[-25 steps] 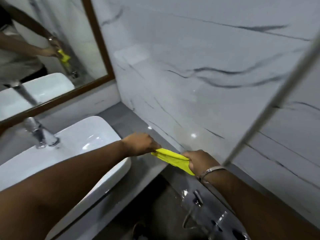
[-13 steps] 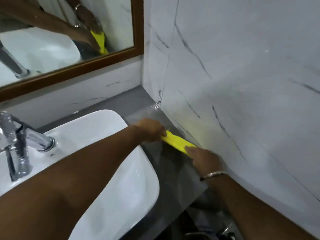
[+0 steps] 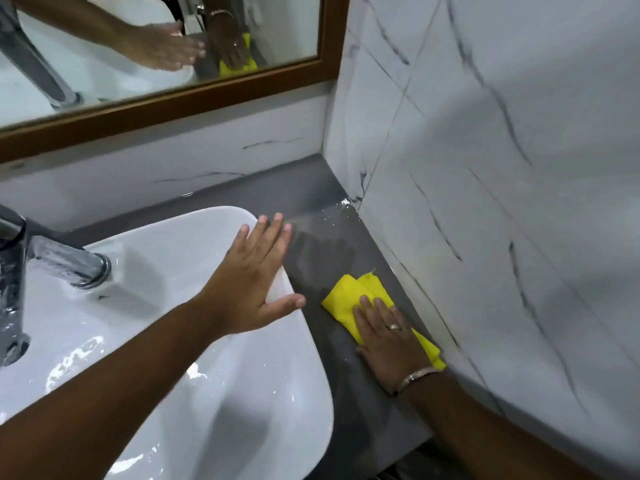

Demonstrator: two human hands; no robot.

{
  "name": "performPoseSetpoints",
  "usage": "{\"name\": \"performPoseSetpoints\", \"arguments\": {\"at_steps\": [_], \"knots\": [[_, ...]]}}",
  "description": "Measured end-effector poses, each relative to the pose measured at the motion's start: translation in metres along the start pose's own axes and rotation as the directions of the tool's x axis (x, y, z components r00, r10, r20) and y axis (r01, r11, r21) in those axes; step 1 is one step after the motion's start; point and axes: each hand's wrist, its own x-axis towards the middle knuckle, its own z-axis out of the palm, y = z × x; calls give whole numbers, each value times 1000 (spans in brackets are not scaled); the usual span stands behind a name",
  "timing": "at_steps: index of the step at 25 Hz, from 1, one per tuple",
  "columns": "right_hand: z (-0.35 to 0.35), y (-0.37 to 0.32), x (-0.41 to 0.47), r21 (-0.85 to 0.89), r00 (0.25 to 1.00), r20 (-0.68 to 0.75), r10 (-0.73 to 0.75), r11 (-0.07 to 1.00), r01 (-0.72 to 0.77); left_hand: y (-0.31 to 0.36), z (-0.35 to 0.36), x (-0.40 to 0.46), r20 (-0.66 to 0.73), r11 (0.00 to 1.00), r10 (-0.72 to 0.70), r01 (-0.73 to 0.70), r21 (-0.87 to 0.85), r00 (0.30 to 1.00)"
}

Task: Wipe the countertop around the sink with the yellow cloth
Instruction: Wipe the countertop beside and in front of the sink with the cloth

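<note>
Wall (image 3: pixel 519 150) marbled, at right; sink (image 3: pixel 207 393) white, at left; grey countertop (image 3: pixel 311 195) strip between them. Hands: left hand (image 3: pixel 254 285) spread flat over sink's right rim, fingers straight, holding nothing; right hand (image 3: pixel 389 339) flat, fingers straight, pressing folded yellow cloth (image 3: pixel 346 297) onto countertop beside wall.

Mirror (image 3: pixel 277 29): wood-framed, up on the back wall.
Faucet (image 3: pixel 65 263): chrome, gleaming at far left.
Side wall (image 3: pixel 502 168): white marble tiles, grey veins.
</note>
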Motion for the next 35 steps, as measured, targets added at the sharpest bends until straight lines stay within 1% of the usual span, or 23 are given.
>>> {"name": "performPoseSetpoints", "arguments": {"at_steps": [1, 4, 7, 9, 10, 11, 13, 15, 17, 19, 20, 22, 24, 25, 26, 27, 28, 29, 30, 32, 33, 34, 35], "knots": [[3, -2, 5, 16, 999, 4, 48, 999, -48, 1, 4, 1, -8, 999, -6, 6, -38, 1000], [9, 5, 23, 124, 980, -91, 177, 978, -166, 2, 11, 2, -64, 991, -2, -7, -133, 998], [-14, 12, 93, 224, 964, -119, 236, 953, -206, 2, 16, 3, -120, 977, 1, -27, -210, 993], [-32, 18, 157, 239, 979, -92, 184, 958, -158, 2, 20, 4, -144, 967, -9, -29, -254, 990], [-36, 15, 182, 219, 990, -112, 90, 974, -64, 2, 21, 4, -153, 963, -16, -25, -267, 988], [-35, 5, 193, 159, 983, -182, -26, 986, 56, 2, 22, 5, -161, 962, -19, -26, -273, 987], [-20, -22, 157, 25, 913, -324, -247, 963, 270, 3, 21, 4, -155, 963, -13, -30, -269, 988], [4, -46, 56, 8, 904, -299, -304, 947, 321, 2, 16, 2, -126, 968, -12, -20, -249, 992], [26, -41, -27, 34, 925, -290, -244, 964, 265, 3, 11, 2, -92, 977, -12, -8, -214, 996], [40, -9, -37, 71, 971, -207, -120, 988, 137, 3, 11, 3, -60, 985, -16, 5, -174, 998], [40, 6, -15, 46, 979, -195, -65, 996, 75, 3, 10, 3, -49, 986, -24, 16, -166, 999], [11, 19, 53, 115, 986, -122, 115, 988, -101, 3, 10, 4, -39, 986, -38, 31, -164, 999], [-18, 16, 110, 160, 972, -66, 225, 964, -212, 4, 10, 4, -39, 986, -39, 32, -161, 998], [-14, 7, 116, 141, 974, -91, 209, 971, -195, 5, 8, 3, -32, 988, -37, 31, -154, 999], [1, -2, 105, 52, 979, -160, 129, 991, -122, 5, 6, 3, -19, 989, -37, 34, -143, 999], [17, -13, 77, -43, 985, -173, -4, 999, -4, 6, 3, 3, -2, 991, -45, 45, -127, 999], [33, -26, 32, -85, 986, -125, -115, 991, 104, 8, -3, 1, 20, 993, -57, 58, -103, 998], [48, -38, -27, -94, 977, -123, -174, 982, 163, 12, -8, -1, 42, 994, -67, 70, -78, 997], [51, -44, -79, -62, 975, -144, -170, 985, 162, 19, -10, -3, 59, 996, -64, 68, -51, 996], [54, -30, -118, -87, 980, -95, -175, 982, 167, 39, -9, -14, 98, 1000, 14, -13, -17, 995], [54, -17, -106, -117, 981, -94, -172, 980, 160, 50, -6, -21, 108, 998, 60, -58, -19, 992], [50, -2, -84, -56, 990, -85, -114, 992, 110, 58, -3, -27, 114, 996, 84, -81, -29, 990], [40, 8, -58, -7, 1000, -23, -17, 1000, 16, 62, -2, -31, 125, 996, 91, -87, -36, 988]]}}
